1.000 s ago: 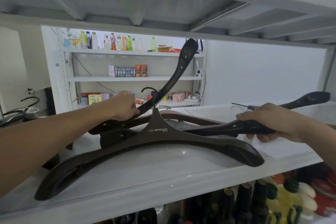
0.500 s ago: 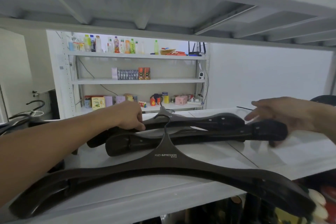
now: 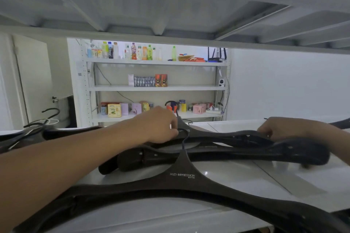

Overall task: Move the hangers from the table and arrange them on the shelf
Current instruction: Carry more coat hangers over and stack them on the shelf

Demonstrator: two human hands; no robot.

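Note:
Several dark brown hangers lie flat on the white shelf (image 3: 236, 179). The nearest hanger (image 3: 181, 178) is printed "XIZI IMPRESSION" and spans the front edge. Behind it lies a second hanger (image 3: 227, 152), and a third hanger (image 3: 223, 135) rests on top, further back. My left hand (image 3: 159, 125) grips the third hanger at its neck, beside its hook. My right hand (image 3: 278, 128) rests with curled fingers on the right arm of the same stack; the fingertips are partly hidden.
More hangers with black hooks (image 3: 37, 125) lie at the far left of the shelf. The shelf board above (image 3: 170, 5) hangs low overhead. Across the room stands a white rack (image 3: 157, 87) with bottles and boxes. A door (image 3: 28, 81) is at the left.
The raised hanger has come down flat onto the stack. My right hand has moved in from its open reach and settled on the hanger's right arm. The view has moved closer to the shelf.

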